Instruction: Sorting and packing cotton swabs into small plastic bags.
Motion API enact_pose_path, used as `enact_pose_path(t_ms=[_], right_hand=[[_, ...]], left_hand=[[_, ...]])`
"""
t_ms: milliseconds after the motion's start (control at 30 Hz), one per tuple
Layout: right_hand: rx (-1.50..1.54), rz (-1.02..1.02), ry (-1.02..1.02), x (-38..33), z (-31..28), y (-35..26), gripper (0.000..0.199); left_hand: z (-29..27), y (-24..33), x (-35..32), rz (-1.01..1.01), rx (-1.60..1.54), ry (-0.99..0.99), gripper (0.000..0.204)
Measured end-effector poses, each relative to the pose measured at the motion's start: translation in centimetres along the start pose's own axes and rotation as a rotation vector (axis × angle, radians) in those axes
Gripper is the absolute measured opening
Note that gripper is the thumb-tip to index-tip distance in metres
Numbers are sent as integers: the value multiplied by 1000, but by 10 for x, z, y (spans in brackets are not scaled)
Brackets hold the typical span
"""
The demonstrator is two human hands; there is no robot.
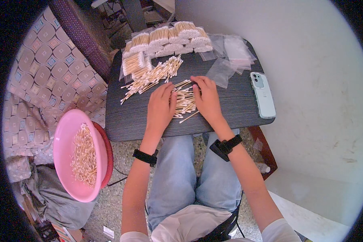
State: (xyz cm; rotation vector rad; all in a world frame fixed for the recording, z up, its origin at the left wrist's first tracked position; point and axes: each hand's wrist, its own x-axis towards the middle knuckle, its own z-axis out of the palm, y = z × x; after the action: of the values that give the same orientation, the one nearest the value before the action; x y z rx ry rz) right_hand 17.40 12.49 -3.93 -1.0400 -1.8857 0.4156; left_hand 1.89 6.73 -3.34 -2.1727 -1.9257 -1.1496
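Observation:
A small heap of cotton swabs [184, 101] with white tips and pale sticks lies on the dark table between my hands. My left hand [161, 105] is cupped against its left side, fingers together and pointing away from me. On the opposite side, my right hand [207, 100] curves around the heap, its fingers bent at the far end. The two hands hold the swabs from both sides. One stray swab [189, 117] sticks out toward the near edge. Beyond my left hand spreads a looser pile of swabs [159, 76].
Stacked clear bags of swabs [169, 40] line the table's [238, 109] far side. Flat clear plastic bags [236, 50] lie at far right, and a pale phone [264, 96] at the right edge. A pink basin [62, 155] of swabs stands lower left. A wall [310, 101] rises at right.

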Motion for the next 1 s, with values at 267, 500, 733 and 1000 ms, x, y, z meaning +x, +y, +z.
enact_pose_path(t_ms=[267, 500, 733, 1000], right_hand=[[-162, -132, -123, -1, -2, -3, 32], [64, -111, -243, -2, -3, 1, 34], [206, -22, -218, -3, -4, 1, 34], [274, -84, -284, -1, -8, -4, 34]], left_hand=[[0, -3, 0, 5, -138, -100, 31], [-3, -3, 2, 72, -234, -115, 35], [-6, 0, 0, -36, -224, -36, 36], [-3, -1, -2, 19, -217, -64, 33]])
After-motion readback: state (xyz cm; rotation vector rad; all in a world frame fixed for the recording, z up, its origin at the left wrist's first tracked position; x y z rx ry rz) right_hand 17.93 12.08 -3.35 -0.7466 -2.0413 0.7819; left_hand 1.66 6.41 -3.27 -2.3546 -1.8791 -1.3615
